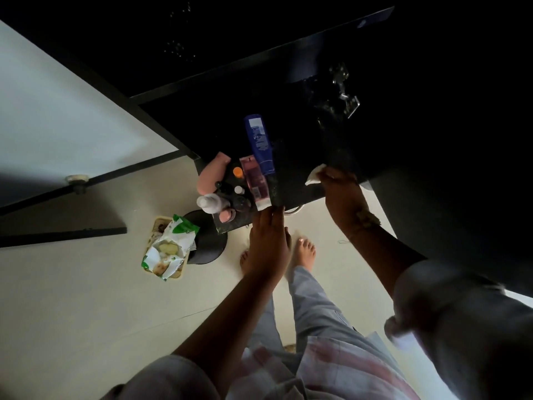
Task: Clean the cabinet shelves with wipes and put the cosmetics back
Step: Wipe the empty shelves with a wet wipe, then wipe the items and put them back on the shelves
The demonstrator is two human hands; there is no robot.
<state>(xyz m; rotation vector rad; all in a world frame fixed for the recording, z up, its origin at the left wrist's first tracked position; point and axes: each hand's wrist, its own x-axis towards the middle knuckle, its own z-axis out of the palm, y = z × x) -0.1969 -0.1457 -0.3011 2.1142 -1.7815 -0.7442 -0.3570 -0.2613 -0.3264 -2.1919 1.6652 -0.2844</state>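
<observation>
A dark shelf (pixel 302 180) juts out below me. On its left end stand the cosmetics: a tall blue tube (pixel 259 145), a pink tube (pixel 255 183), a peach bottle (pixel 212 171), a white bottle (pixel 212 203) and small jars. My right hand (pixel 340 192) presses a white wipe (pixel 314 176) onto the shelf to the right of the tubes. My left hand (pixel 268 243) reaches to the shelf's front edge, fingertips touching the lower end of the pink tube, fingers fairly straight.
A green and white wipes pack (pixel 170 246) lies in a small tan basket (pixel 157 226) on the pale floor, beside a round black stool (pixel 207 241). A clear object (pixel 341 90) sits deeper in the dark cabinet. My bare feet (pixel 304 249) stand under the shelf.
</observation>
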